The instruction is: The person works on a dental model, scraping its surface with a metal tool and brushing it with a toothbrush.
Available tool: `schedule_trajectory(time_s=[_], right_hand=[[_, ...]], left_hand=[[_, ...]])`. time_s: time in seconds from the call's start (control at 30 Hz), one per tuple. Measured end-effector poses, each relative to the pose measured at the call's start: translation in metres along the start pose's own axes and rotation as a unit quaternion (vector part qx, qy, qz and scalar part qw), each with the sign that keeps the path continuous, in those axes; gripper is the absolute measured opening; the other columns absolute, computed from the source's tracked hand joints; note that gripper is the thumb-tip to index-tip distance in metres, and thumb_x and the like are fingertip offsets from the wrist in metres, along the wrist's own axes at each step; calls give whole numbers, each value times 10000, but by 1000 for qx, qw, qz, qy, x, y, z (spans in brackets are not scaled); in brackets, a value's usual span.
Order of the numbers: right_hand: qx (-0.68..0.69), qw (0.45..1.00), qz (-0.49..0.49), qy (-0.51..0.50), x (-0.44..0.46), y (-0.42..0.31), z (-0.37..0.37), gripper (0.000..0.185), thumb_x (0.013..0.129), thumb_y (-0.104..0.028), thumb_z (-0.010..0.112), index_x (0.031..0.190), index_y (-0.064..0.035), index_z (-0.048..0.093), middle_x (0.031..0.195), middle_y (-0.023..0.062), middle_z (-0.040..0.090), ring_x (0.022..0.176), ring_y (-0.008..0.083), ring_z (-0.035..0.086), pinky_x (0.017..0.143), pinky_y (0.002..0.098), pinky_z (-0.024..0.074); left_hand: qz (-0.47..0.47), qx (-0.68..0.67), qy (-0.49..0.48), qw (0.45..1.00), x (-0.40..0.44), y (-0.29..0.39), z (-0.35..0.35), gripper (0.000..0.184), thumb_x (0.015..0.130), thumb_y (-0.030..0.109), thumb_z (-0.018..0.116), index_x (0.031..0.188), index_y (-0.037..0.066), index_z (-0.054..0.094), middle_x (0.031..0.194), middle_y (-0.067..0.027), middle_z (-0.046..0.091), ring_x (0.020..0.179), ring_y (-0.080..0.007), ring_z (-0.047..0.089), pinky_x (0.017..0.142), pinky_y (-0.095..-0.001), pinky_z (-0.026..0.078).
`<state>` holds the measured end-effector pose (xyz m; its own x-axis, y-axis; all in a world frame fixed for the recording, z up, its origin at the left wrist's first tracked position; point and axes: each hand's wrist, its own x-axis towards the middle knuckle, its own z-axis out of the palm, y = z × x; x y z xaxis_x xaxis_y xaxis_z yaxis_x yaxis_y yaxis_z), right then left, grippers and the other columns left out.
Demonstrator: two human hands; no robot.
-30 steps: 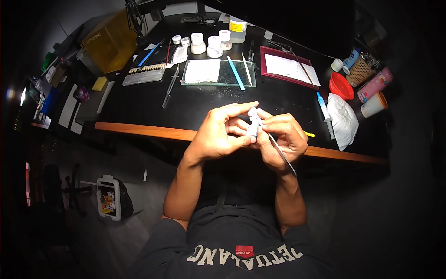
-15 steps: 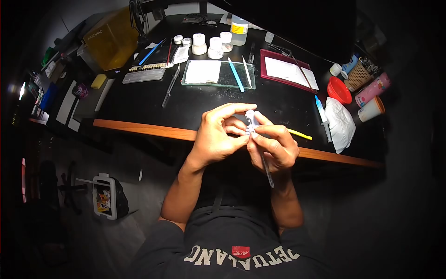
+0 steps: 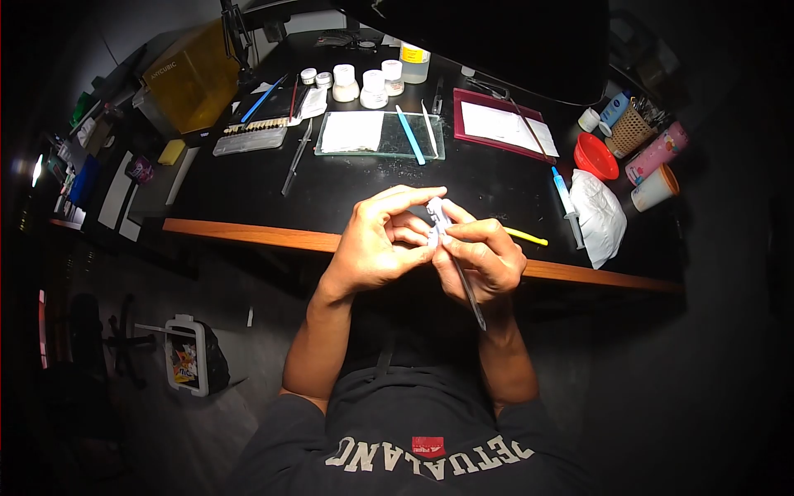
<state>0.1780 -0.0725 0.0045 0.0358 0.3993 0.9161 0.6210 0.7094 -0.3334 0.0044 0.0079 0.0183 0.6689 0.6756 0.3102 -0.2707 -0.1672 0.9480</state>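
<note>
My left hand is closed on a small pale piece that looks like a dental model, pinched between thumb and fingertips. Its details are washed out by the bright light. My right hand grips a slim dark-handled tool like a pen, its handle pointing down toward my body. The tool's working tip is hidden among the fingers, close to the model. Both hands are held together just over the table's front edge, with a yellow stick lying behind my right hand.
On the black table lie a glass slab with white paper, a blue-handled tool, and a maroon tray. Several white-capped jars stand behind. Toward the right are a syringe, crumpled tissue and red bowl.
The camera view has shifted slightly, moving the table items a little left. Both hands keep their grips, and the pale model appears turned slightly.
</note>
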Motion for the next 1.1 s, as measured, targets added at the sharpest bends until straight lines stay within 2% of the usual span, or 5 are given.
schedule_trajectory(time_s=[0.17, 0.27, 0.47, 0.77, 1.1], right_hand=[[1, 1000, 16, 11, -1, -1, 1, 167, 754, 75, 876, 849, 3, 759, 869, 129, 730, 973, 375, 835, 779, 384, 688], [19, 1000, 23, -8, -3, -1, -1, 175, 803, 115, 842, 924, 33, 745, 906, 156, 712, 1000, 408, 819, 895, 449, 699], [22, 999, 34, -10, -3, -2, -2, 170, 802, 128, 824, 910, 42, 724, 908, 154, 705, 1027, 418, 814, 900, 450, 701], [49, 999, 19, 12, -5, -1, -3, 161, 826, 99, 799, 932, 14, 712, 908, 155, 697, 812, 245, 761, 967, 542, 684], [59, 998, 23, 14, -5, -1, -4, 171, 827, 126, 783, 934, 19, 702, 889, 161, 686, 817, 248, 765, 959, 553, 684]], left_hand=[[8, 0, -6, 1000, -1, -2, -1, 667, 864, -138, 819, 1494, -63, 614, 1262, -115, 650, 1060, -161, 767, 930, -263, 653], [4, 5, -5, 1000, -1, -2, -2, 673, 862, -132, 826, 1496, -66, 611, 1255, -116, 649, 1054, -162, 769, 930, -264, 654], [7, -4, -13, 1000, -1, -4, -2, 683, 860, -116, 845, 1499, -65, 611, 1252, -116, 647, 1048, -165, 770, 929, -266, 655], [2, -7, 3, 1000, -1, 0, 2, 698, 833, -137, 856, 1488, -38, 637, 1235, -87, 648, 1021, -123, 740, 916, -253, 644], [44, 17, 10, 999, -2, -2, 3, 657, 825, -147, 830, 1452, -13, 684, 1194, -72, 670, 1023, -122, 726, 933, -255, 621]])
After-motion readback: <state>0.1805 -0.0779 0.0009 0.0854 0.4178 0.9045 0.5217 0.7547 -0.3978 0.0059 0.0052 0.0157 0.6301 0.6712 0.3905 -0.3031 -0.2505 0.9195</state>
